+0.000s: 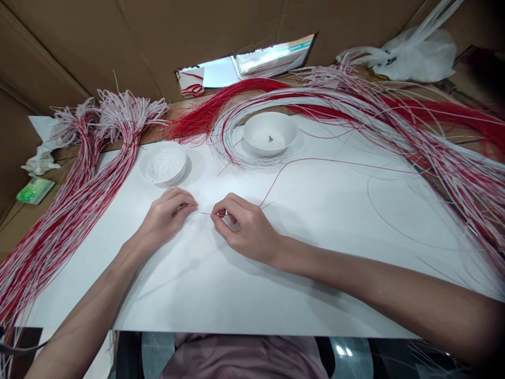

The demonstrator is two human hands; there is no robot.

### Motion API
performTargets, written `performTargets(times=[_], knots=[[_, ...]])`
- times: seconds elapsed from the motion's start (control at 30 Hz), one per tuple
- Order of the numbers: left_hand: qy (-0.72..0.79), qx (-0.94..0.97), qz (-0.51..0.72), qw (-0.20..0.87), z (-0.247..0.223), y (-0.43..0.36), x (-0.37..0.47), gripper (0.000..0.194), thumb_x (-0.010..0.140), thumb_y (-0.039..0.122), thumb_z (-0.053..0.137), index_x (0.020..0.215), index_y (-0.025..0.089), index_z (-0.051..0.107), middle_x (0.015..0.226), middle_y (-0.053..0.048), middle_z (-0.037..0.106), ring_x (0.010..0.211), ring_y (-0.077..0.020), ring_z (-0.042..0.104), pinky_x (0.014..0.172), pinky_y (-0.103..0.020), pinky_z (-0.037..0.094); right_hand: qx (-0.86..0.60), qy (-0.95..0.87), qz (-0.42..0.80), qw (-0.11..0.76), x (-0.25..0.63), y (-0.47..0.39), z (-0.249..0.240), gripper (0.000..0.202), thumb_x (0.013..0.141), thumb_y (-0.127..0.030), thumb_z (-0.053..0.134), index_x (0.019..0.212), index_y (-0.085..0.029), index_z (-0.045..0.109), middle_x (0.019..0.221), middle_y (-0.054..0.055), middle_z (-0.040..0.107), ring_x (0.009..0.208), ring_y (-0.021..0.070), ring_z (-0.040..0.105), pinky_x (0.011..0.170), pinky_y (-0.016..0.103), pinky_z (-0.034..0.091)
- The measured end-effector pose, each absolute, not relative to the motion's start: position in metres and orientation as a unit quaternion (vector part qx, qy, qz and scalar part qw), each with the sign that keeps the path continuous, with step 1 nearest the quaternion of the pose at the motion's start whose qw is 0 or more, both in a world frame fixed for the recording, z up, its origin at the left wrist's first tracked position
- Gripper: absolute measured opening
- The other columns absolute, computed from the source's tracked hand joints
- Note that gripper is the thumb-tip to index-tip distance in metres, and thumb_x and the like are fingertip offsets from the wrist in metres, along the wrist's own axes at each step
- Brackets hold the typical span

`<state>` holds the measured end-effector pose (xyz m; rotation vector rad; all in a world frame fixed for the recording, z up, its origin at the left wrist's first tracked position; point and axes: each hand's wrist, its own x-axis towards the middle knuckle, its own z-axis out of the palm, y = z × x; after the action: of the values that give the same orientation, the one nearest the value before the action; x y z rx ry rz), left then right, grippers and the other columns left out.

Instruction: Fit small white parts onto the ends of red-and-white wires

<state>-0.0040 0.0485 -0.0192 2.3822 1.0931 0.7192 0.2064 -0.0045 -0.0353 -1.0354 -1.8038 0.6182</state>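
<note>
Over the white tabletop, my right hand (242, 223) pinches a thin red wire (276, 181) close to its end. A short tip of the wire sticks out leftward toward my left hand (171, 210). From behind the right hand, the wire curves up and off to the right. My left thumb and fingers are pressed together; what lies between them is too small to make out. A small gap separates the two hands. Just beyond the left hand stands a white bowl (183, 171) with small white bits inside. Another white bowl (270, 150), holding a tiny dark piece, sits farther back.
Bundles of red and white wires (130, 142) lie along the left edge. Loose red and white wires (379, 113) sweep across the back and right. Cardboard walls (158, 42) enclose the table. A plastic bag (418, 55) and a green packet (35, 190) are at the corners.
</note>
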Motion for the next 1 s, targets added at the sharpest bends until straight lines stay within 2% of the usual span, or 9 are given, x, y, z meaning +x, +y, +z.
performTargets(times=[0.2,0.47,0.67,1.0], knots=[[0.495,0.713,0.302,0.394,-0.006,0.032,0.004,0.010,0.082,0.027,0.070,0.090,0.022,0.072,0.092,-0.003,0.073,0.087,-0.0157,0.066,0.079,-0.025,0.051,-0.402,-0.730,0.230,0.503,0.206,-0.004,-0.036,0.008,0.089,-0.013,0.051,0.085,-0.017,0.057,0.077,0.000,0.056,0.066,0.0095,0.050,0.060,0.023,0.042],[0.491,0.611,0.345,0.516,-0.003,0.025,0.010,0.013,0.072,0.024,0.080,0.083,0.021,0.074,0.082,-0.002,0.075,0.076,-0.0133,0.069,0.071,-0.021,0.055,-0.377,-0.733,0.208,0.526,0.207,-0.005,-0.034,0.006,0.089,-0.013,0.054,0.084,-0.016,0.058,0.074,0.000,0.055,0.063,0.0084,0.047,0.059,0.023,0.042],[0.483,0.596,0.350,0.538,-0.007,0.025,0.009,0.012,0.071,0.023,0.082,0.080,0.020,0.074,0.083,-0.002,0.076,0.076,-0.0131,0.070,0.072,-0.021,0.056,-0.363,-0.738,0.194,0.536,0.207,-0.005,-0.034,0.008,0.089,-0.012,0.052,0.084,-0.017,0.057,0.072,0.000,0.056,0.061,0.0088,0.047,0.058,0.023,0.042],[0.483,0.614,0.351,0.516,-0.007,0.024,0.007,0.016,0.070,0.028,0.081,0.079,0.018,0.072,0.086,-0.005,0.075,0.080,-0.0180,0.071,0.075,-0.030,0.059,-0.356,-0.743,0.196,0.532,0.207,-0.006,-0.034,0.009,0.088,-0.012,0.052,0.083,-0.018,0.056,0.072,-0.001,0.054,0.061,0.0092,0.048,0.058,0.023,0.042]])
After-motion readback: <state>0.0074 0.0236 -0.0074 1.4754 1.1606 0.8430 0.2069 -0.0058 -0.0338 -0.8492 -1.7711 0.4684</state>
